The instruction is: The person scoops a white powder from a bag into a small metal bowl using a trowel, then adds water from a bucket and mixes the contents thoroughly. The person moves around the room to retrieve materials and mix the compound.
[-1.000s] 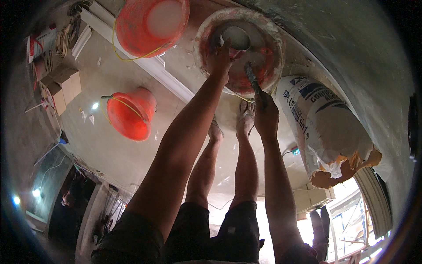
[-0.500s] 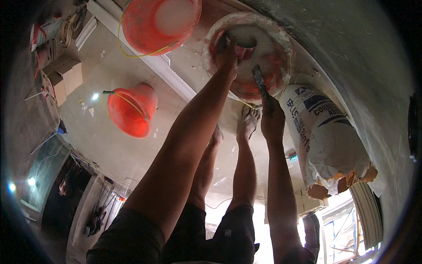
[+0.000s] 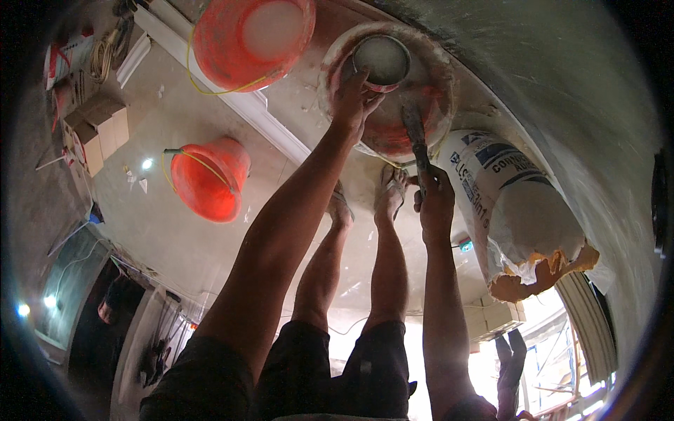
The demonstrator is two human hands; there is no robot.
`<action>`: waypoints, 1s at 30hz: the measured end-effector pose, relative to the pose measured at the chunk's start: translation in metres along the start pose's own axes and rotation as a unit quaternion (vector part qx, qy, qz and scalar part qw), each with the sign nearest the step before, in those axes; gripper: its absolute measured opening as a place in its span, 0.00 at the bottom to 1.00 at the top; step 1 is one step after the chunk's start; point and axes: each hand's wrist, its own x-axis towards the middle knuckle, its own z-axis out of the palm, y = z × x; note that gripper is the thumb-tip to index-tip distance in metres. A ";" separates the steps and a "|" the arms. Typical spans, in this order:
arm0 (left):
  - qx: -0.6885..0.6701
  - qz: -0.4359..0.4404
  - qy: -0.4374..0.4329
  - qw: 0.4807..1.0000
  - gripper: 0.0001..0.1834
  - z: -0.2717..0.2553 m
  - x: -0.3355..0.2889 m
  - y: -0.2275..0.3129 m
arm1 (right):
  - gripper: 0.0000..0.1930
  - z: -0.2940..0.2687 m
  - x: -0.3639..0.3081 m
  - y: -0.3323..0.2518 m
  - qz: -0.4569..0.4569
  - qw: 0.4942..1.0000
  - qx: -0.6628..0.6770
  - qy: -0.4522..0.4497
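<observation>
- Grey, dusty floor (image 3: 154,224), pale flecks scattered; bare grey wall (image 3: 583,105) curving up on the right.
- White trim strip (image 3: 270,126) runs diagonally between two red buckets (image 3: 217,52); cardboard box (image 3: 112,137) far left.
- Torn-mouthed white sack (image 3: 537,210) just beside the red-stained tub (image 3: 448,105), near the wall.
- Left hand (image 3: 351,102): fingers part-curled, gripping the near side of a round can (image 3: 381,88) within the tub's outline, pale matter inside; far fingers hidden.
- Right hand (image 3: 434,193): closed around the handle of a dark flat tool (image 3: 413,128), blade over the tub; contact below unclear.
</observation>
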 end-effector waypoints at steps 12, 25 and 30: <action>0.056 0.079 -0.089 0.991 0.29 0.009 -0.085 0.062 | 0.17 0.014 -0.050 -0.042 -0.089 0.945 -0.301 0.089; 0.022 0.043 -0.128 0.991 0.30 0.019 -0.166 0.081 | 0.20 0.007 -0.069 0.009 0.087 0.979 -0.185 -0.025; 0.051 0.090 -0.099 0.990 0.31 0.023 -0.216 0.080 | 0.14 -0.058 -0.155 -0.020 -0.028 0.998 0.054 0.023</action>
